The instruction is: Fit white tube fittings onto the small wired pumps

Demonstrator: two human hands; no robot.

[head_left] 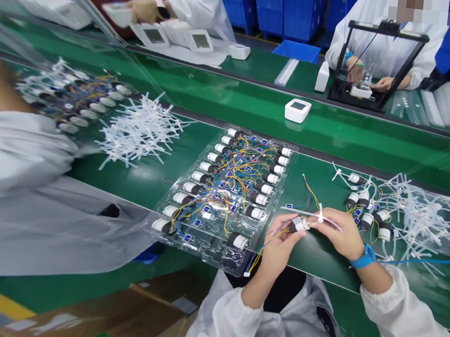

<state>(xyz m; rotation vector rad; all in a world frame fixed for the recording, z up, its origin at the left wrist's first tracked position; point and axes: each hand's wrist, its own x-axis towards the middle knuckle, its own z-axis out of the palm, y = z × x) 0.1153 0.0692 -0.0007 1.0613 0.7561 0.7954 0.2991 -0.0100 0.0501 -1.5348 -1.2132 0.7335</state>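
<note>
My left hand is closed around a small black-and-white cylindrical motor with thin coloured wires, which trail down to a white plug. At the motor's white end, the fingers of my right hand pinch a white plastic tube with a cross-shaped fitting. Whether tube and motor are joined is hidden by the fingertips. Left of my hands lies a clear plastic tray with rows of similar motors and tangled wires. A loose wire lead lies beyond my left hand.
Right of me lie several motors with tubes and a pile of white tube pieces. Another tube pile lies left. A white device sits on the green belt. A co-worker's sleeve is at left; others work opposite.
</note>
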